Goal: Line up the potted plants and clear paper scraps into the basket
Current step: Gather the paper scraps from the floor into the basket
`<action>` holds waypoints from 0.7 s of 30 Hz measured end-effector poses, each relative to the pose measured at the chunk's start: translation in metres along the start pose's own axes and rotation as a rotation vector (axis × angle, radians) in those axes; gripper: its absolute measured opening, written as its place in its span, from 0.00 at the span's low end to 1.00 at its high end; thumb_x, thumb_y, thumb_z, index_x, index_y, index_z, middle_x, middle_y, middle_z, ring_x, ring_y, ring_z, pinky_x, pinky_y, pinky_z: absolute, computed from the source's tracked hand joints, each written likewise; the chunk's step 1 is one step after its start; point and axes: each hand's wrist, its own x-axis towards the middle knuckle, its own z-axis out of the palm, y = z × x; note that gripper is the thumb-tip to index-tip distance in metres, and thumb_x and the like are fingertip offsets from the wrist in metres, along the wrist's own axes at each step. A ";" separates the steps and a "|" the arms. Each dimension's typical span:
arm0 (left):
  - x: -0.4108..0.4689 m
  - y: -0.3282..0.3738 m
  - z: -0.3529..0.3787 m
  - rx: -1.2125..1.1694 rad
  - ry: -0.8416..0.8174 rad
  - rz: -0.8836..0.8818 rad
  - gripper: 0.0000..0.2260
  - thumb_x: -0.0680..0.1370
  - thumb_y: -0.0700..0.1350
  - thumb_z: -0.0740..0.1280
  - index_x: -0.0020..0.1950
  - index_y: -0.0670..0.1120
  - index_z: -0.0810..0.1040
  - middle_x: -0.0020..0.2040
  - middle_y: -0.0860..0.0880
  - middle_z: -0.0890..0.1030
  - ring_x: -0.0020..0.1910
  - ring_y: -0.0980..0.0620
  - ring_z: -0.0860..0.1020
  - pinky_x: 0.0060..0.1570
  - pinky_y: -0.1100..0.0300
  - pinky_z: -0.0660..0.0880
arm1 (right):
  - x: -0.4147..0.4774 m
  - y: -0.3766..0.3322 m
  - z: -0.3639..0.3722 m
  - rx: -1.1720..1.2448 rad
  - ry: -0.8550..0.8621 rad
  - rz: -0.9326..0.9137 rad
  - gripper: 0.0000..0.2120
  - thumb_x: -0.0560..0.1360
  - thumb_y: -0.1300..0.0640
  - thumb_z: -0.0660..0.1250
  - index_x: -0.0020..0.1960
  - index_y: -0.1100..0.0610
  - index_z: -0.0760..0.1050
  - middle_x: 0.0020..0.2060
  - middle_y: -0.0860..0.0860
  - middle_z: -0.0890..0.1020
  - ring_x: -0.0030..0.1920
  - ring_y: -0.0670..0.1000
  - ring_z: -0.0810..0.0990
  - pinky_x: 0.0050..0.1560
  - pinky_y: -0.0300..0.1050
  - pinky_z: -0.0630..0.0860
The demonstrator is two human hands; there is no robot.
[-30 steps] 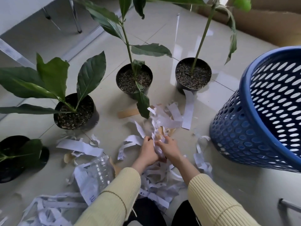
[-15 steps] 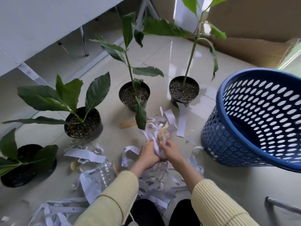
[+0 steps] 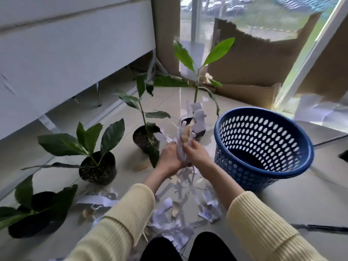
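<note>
Bunch of paper scraps [image 3: 183, 140] clutched between both hands, lifted off the floor, just left of the blue basket [image 3: 263, 147]. Left hand [image 3: 169, 159] and right hand [image 3: 197, 155] pressed together, fingers closed round the bunch, strips sticking up and dangling below. More loose strips [image 3: 175, 219] scattered on the tile floor [image 3: 301, 204] near the knees. Four potted plants [image 3: 98, 166] in a rough diagonal row, from lower left up towards the basket. Basket upright, holes all round its wall.
</note>
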 end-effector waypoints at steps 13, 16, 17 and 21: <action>0.075 0.180 -0.020 0.014 0.194 0.488 0.26 0.64 0.44 0.78 0.58 0.37 0.76 0.50 0.38 0.79 0.49 0.43 0.77 0.45 0.60 0.70 | -0.011 -0.150 -0.122 -0.004 0.369 -0.425 0.10 0.78 0.48 0.63 0.45 0.53 0.77 0.38 0.45 0.81 0.38 0.39 0.80 0.44 0.30 0.77; 0.089 0.205 -0.003 -0.003 0.237 0.567 0.28 0.65 0.45 0.77 0.60 0.35 0.75 0.52 0.37 0.78 0.52 0.42 0.76 0.49 0.62 0.68 | -0.011 -0.158 -0.153 -0.140 0.521 -0.543 0.12 0.80 0.53 0.61 0.54 0.60 0.79 0.44 0.53 0.82 0.37 0.41 0.78 0.39 0.25 0.73; 0.092 0.210 0.005 -0.022 0.250 0.582 0.28 0.65 0.45 0.77 0.60 0.35 0.75 0.52 0.37 0.78 0.52 0.41 0.75 0.50 0.61 0.68 | -0.009 -0.156 -0.162 -0.150 0.512 -0.556 0.13 0.80 0.54 0.60 0.57 0.62 0.78 0.47 0.57 0.82 0.42 0.44 0.79 0.44 0.31 0.75; 0.101 0.210 0.044 -0.073 0.206 0.583 0.29 0.64 0.43 0.76 0.61 0.34 0.73 0.53 0.37 0.78 0.54 0.39 0.75 0.56 0.52 0.72 | 0.000 -0.126 -0.188 -0.033 0.449 -0.512 0.15 0.80 0.53 0.60 0.60 0.61 0.75 0.54 0.59 0.82 0.50 0.49 0.82 0.52 0.39 0.78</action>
